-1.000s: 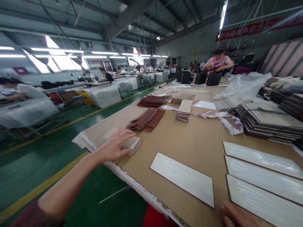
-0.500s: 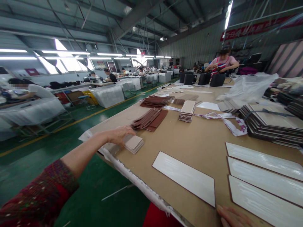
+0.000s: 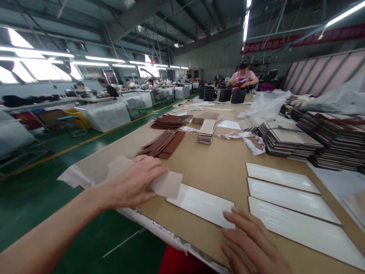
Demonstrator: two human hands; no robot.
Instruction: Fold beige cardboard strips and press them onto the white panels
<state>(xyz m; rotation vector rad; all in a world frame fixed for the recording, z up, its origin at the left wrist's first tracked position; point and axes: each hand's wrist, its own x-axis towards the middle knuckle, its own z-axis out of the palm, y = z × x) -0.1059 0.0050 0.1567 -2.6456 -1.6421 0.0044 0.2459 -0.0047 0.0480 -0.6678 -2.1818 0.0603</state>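
My left hand [image 3: 139, 179] is closed on a beige rectangular card [image 3: 168, 184], thumb and fingers on its left part. The card's right end overlaps the near white panel [image 3: 203, 203] in view; whether they touch I cannot tell. That panel is long, glossy and dark-edged, lying flat on the brown table. My right hand [image 3: 251, 239] has its fingers apart, the tips at the panel's right end. Nothing shows in its grasp. Behind my left wrist lies a blurred pale sheet or card [image 3: 119, 165], partly hidden.
Several white panels [image 3: 285, 198] lie at the right. Brown strips [image 3: 162, 142] fan out beyond my left hand, near a small card stack [image 3: 207, 131]. Strapped stacks [image 3: 289, 139] and plastic film [image 3: 262, 106] are farther right. A co-worker [image 3: 242, 78] stands at the far end.
My left hand has come right from the small card stack, carrying a beige card to the white panel. My right hand has risen further into view. The camera view has turned right.
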